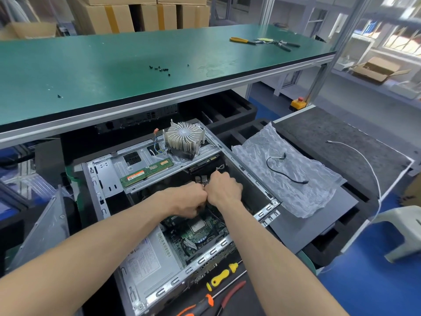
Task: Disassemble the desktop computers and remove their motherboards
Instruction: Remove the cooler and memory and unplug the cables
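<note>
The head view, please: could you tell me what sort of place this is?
Probably an electronics disassembly workshop: a long green-matted workbench with loose black screws, stacked brown cardboard boxes behind it, and an opened grey metal desktop computer case being worked on.

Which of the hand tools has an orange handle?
The screwdriver lying nearest the camera, below the case; the screwdriver beside it is yellow.

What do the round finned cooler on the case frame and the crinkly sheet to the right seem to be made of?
The round finned cooler looks like bare aluminium: matte silver, thin radial fins. The crinkly translucent sheet looks like plastic bubble wrap: pale, glossy, with a quilted bubble texture.
</note>
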{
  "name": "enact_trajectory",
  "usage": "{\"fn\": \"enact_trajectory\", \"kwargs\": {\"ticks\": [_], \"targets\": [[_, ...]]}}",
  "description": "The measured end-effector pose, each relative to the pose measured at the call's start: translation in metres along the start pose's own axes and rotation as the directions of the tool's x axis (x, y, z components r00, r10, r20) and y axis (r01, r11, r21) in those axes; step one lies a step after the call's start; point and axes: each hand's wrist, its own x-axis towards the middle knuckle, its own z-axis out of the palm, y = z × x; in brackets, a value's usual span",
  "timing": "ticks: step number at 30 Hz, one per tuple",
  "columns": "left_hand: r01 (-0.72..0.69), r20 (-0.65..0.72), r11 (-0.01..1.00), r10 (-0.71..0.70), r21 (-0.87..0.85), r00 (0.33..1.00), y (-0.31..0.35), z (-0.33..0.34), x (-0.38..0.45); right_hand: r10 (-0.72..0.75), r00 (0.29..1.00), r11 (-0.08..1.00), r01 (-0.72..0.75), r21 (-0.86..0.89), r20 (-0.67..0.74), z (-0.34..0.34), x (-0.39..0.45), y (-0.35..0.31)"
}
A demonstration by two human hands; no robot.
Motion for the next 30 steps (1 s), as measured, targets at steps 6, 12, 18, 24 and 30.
{"fn": "enact_trajectory", "kwargs": {"ticks": [6,12,18,24,30], "targets": [[-0.028,0.037,0.988,0.023,0.153,0.999,-0.001,0.001,0.001,0.01,1.0,1.0,-0.011,-0.018,-0.024,-0.003,-0.002,0.0],[-0.268,0.067,0.959,0.263,0.091,0.963,-0.017,-0.003,0.001,0.008,0.999,1.0,-0.007,0.024,-0.046,0.0,-0.002,-0.002],[-0.401,0.197,0.893,0.364,0.205,0.91,-0.011,0.001,0.003,-0.019,0.998,1.0,0.019,0.014,-0.056,0.003,0.0,-0.002],[-0.432,0.23,0.821,0.369,0.374,0.901,-0.007,0.003,0.007,-0.048,0.996,0.999,0.047,-0.025,-0.071,0.007,0.003,-0.001],[-0.448,0.258,0.775,0.368,0.446,0.893,-0.007,0.005,0.007,-0.061,0.996,0.998,0.059,-0.034,-0.064,0.006,0.003,-0.001]]}}
